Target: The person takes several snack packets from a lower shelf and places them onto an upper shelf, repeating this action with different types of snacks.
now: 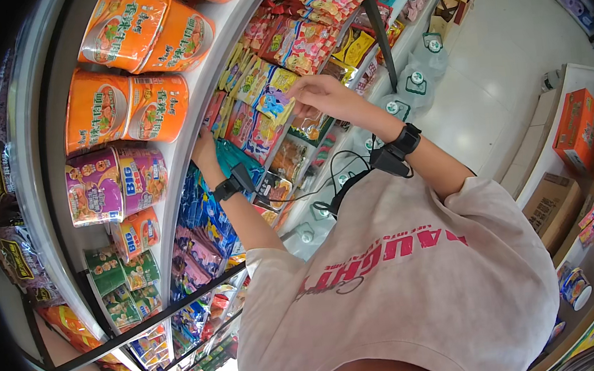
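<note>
My left hand (203, 147) reaches in at the back of the snack shelf, beside teal packets (232, 157); its fingers are partly hidden by the edge of the shelf above. My right hand (315, 97) is at the front of the same shelf with bent fingers, at the edge of a yellow snack packet (275, 93) with a blue cartoon pony. Whether it grips the packet cannot be made out. Pink-and-yellow packets (254, 130) stand between my hands. Red-and-white packets (304, 42) are farther along the row. Both wrists wear black bands with small devices, and a thin black cable hangs between them.
Orange instant noodle tubs (158, 107) and purple ones (143, 176) line the upper shelf at left. A black metal post (375, 27) crosses the rack. Large clear water bottles (416, 88) stand low beside it. Cardboard boxes (554, 206) sit on the right-hand shelving.
</note>
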The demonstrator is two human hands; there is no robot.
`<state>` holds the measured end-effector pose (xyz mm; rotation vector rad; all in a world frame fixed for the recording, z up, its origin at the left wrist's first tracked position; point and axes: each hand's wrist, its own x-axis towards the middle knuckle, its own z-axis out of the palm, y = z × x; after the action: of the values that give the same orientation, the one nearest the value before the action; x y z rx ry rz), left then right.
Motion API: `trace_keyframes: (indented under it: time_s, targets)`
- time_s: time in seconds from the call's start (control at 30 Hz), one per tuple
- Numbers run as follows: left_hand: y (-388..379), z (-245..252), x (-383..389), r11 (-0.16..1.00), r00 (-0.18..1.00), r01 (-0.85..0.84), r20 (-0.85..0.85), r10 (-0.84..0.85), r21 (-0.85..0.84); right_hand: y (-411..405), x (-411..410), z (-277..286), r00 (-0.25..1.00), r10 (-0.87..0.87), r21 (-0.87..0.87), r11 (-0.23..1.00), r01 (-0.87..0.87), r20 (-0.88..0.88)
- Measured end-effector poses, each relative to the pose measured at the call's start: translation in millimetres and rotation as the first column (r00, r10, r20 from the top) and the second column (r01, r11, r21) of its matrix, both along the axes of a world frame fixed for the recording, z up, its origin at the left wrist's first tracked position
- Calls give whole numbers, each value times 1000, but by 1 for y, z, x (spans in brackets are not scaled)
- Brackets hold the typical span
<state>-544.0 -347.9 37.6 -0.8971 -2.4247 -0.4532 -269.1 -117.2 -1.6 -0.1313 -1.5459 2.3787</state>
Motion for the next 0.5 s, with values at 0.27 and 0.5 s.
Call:
trace_keyframes:
  time_s: [0.27, 0.5]
  targets:
    - [20, -7, 8, 932, 955, 194, 157, -251, 306, -12, 7, -10, 999, 10, -3, 1000, -10, 47]
    - [32, 1, 21, 986, 999, -18, -43, 25, 165, -37, 16, -7, 998, -2, -12, 1000, 3, 61]
